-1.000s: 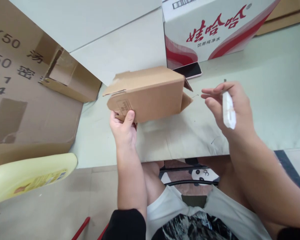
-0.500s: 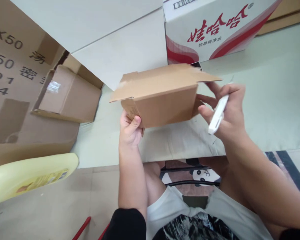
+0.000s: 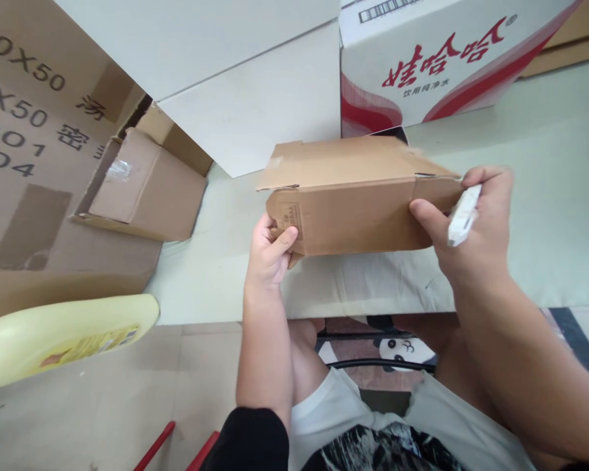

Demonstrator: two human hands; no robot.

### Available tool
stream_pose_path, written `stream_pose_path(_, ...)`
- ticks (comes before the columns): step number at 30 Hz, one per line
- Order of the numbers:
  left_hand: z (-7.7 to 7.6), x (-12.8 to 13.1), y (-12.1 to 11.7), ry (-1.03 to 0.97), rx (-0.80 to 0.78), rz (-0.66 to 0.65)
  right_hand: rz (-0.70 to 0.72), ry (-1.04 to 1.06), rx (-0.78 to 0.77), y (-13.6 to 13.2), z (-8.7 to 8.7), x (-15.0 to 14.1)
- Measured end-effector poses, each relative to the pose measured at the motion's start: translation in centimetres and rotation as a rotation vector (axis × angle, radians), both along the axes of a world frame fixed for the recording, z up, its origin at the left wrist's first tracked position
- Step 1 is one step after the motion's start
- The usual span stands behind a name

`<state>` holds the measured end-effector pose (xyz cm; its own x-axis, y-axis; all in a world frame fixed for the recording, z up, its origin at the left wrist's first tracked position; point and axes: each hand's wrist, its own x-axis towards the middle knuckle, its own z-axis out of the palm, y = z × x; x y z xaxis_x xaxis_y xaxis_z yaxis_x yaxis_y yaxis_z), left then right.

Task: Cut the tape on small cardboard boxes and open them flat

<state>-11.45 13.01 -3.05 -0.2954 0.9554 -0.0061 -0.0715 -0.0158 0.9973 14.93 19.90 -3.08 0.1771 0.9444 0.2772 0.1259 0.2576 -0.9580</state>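
Note:
A small brown cardboard box (image 3: 358, 206) is held above the pale green table (image 3: 544, 163), its long side toward me and its top flaps partly open. My left hand (image 3: 269, 252) grips the box's left end, thumb on the front face. My right hand (image 3: 471, 226) pinches the box's right end flap with thumb and fingers, and a white box cutter (image 3: 463, 214) is tucked in that same hand.
A white carton with red Chinese lettering (image 3: 446, 59) stands behind the box, a plain white box (image 3: 255, 98) to its left. A large brown carton with an open flap (image 3: 69, 170) lies at left. A pale yellow bottle (image 3: 63, 337) lies lower left.
The small box has shifted right and turned its long face toward me. My right hand has come in from the side and taken hold of its right end, the cutter still in it.

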Motion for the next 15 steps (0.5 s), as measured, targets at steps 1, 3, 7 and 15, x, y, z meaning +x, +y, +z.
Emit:
stream_pose_path(1, 0.0, 0.0, 0.1, 0.01, 0.008, 0.009, -0.02, 0.006, -0.031, 0.1, 0.0, 0.0)
stream_pose_path(3, 0.0, 0.0, 0.3, 0.05, 0.04, 0.021, -0.002, 0.108, -0.076, 0.3, -0.4, 0.1)
stream_pose_path(7, 0.2, -0.2, -0.1, 0.1, 0.027, -0.032, -0.028, 0.294, -0.119, 0.9, -1.0, 0.1)
stream_pose_path(15, -0.1, -1.3, -0.9, 0.074, 0.064, -0.018, -0.023, 0.32, -0.236, 0.7, 0.2, 0.1)
